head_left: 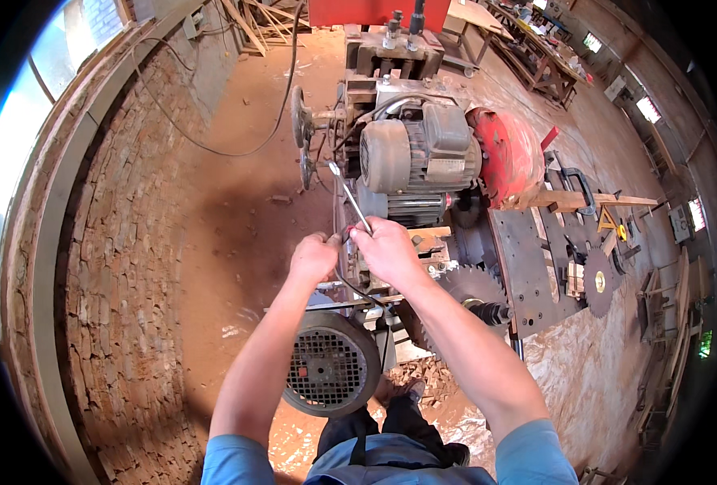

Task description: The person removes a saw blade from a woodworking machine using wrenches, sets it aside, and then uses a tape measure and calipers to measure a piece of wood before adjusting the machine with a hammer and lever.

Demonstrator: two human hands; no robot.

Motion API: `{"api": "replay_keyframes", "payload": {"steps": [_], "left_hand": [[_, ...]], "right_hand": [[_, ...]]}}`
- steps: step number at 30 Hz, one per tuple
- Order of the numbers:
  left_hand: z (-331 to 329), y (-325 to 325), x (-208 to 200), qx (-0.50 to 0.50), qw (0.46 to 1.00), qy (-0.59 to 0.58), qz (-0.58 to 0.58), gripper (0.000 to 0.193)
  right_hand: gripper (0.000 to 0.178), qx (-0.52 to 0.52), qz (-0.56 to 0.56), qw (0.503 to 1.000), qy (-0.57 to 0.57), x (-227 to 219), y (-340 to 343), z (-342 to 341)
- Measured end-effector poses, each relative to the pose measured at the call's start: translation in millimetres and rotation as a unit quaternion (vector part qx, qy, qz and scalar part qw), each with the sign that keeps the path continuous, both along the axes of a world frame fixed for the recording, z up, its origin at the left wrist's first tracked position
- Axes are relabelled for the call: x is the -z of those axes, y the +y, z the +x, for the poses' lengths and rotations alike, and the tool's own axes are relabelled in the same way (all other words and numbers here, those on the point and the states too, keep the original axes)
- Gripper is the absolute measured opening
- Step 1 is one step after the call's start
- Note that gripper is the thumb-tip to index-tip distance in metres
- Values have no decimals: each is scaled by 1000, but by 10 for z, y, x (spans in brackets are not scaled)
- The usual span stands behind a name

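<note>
My right hand (389, 252) is closed round the lower end of a long silver wrench (350, 196), whose head points up and away to the left. Close beside it, my left hand (315, 257) has its fingers pinched together against part of the machine, and what they grip is hidden. A small red bit shows between the two hands. Past the wrench sits a dusty electric motor (399, 153) on the machine, with a second finned motor (417, 208) below it. A handwheel (300, 115) stands left of the wrench's head.
A round motor with a grille (331, 364) lies below my forearms. Toothed saw blades (467, 293) and a loose disc blade (601, 281) sit by the steel table (528, 279) at right. A red guard (508, 158) covers the motor's right side. A brick wall (128, 242) runs along the left.
</note>
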State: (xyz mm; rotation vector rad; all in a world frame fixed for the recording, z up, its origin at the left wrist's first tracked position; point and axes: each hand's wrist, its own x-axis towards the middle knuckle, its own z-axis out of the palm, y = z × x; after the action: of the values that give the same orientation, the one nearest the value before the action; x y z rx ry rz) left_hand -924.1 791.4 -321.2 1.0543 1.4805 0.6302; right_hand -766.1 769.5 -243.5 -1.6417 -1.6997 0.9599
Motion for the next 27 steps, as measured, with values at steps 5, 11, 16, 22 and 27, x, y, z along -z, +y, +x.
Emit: {"api": "replay_keyframes", "payload": {"steps": [5,11,16,22,27], "left_hand": [[-53,-83,-176,109,952,-46,282,36],[-74,-80,-557,119,890,78,434,36],[-101,28,-695,120,863,150,468,25],[-101,50,-236,126,910,98,382,12],[-77,122,112,136,976,-4,171,11]], "right_hand": [[21,-22,-21,999,-45,47,57,-68],[20,-9,42,999,12,-158,130,-112],[22,2,28,1000,8,-387,153,-188],[28,15,44,996,-76,121,143,-186],[29,55,15,998,-5,270,-9,6]]}}
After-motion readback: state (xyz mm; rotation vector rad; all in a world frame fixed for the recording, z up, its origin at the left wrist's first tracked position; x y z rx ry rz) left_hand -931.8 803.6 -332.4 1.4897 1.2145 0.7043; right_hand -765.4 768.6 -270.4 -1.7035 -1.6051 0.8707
